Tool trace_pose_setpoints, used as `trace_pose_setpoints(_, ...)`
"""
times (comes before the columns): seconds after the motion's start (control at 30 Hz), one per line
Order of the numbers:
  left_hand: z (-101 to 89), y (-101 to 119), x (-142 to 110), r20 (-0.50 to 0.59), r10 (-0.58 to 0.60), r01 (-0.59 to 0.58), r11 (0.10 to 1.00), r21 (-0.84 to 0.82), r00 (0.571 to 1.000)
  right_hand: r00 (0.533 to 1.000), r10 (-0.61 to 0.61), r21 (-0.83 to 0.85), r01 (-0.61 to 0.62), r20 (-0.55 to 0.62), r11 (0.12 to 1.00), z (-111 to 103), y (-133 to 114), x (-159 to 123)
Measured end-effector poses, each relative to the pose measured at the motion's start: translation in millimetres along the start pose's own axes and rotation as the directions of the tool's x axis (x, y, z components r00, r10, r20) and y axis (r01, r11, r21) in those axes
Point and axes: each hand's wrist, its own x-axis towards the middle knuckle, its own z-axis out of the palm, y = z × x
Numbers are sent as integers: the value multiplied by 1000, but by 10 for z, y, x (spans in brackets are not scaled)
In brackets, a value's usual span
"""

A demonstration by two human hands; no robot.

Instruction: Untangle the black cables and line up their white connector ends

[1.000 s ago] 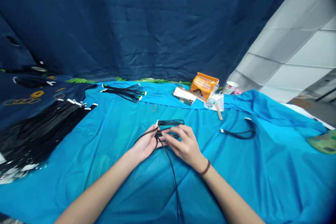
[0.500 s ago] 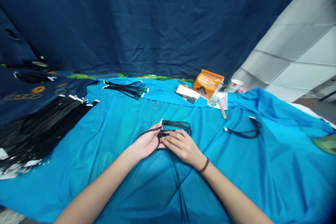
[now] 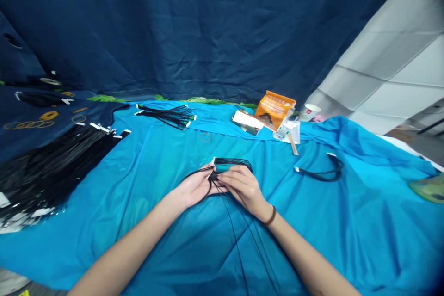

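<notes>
Held over the middle of the blue cloth is a bundle of thin black cables [image 3: 233, 162] with white connectors at its near end. My left hand [image 3: 194, 186] is closed round the bundle, palm up, with a white connector standing out above the fingertips. My right hand [image 3: 243, 188] pinches at the black strands by the left fingers, its fingers pressed together. Several loose strands hang down from between the hands toward the front. The exact strand in my right fingertips is hidden.
Black cable bundles with white ends [image 3: 62, 162] are piled at left; another bundle [image 3: 168, 115] lies at the back. A curved bundle [image 3: 324, 175] is at right. Behind are an orange packet [image 3: 275, 108], paper cup [image 3: 310, 112] and rubber band [image 3: 205, 137]. Blue cloth [image 3: 156, 249] covers the table.
My right hand has shifted slightly, its fingers drawn more together at the strands. The hanging strands have spread apart to the right. My left hand stays nearly still.
</notes>
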Motion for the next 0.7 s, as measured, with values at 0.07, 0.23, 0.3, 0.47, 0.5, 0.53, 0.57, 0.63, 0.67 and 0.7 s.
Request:
trace_pose_setpoints(0.07,-3,4,10,-11,28,-28,1000,0,1000,987,137,126,-126,-80,984,-31,-21,35)
trace_pose_setpoints(0.23,19,-6,11,-122,204,-200,979,39,971,692,682,678,-386,-236,626,-219,56,131)
trace_pose_setpoints(0.3,35,-32,3,-140,289,-279,956,91,947,531,816,848,-303,-230,436,-326,109,156)
trace_pose_setpoints(0.47,85,-136,-25,-79,417,-393,894,216,905,472,772,717,-346,-425,606,-409,39,174)
trace_pose_setpoints(0.5,96,-156,-28,-73,427,-401,887,230,901,546,699,583,-407,-461,703,-374,-12,171)
trace_pose_setpoints(0.53,106,-173,-31,-67,434,-408,881,238,898,648,613,424,-448,-453,787,-325,-67,167)
trace_pose_setpoints(0.57,116,-188,-34,-59,439,-414,878,241,896,738,535,288,-452,-411,844,-265,-120,161)
trace_pose_setpoints(0.63,137,-209,-42,-33,455,-435,868,238,890,855,427,129,-408,-295,904,-138,-206,145)
trace_pose_setpoints(0.67,149,-215,-48,-22,466,-448,862,239,885,885,393,86,-384,-249,919,-80,-233,136)
trace_pose_setpoints(0.7,161,-219,-54,-14,474,-457,855,244,880,903,372,57,-369,-213,928,-31,-249,126)
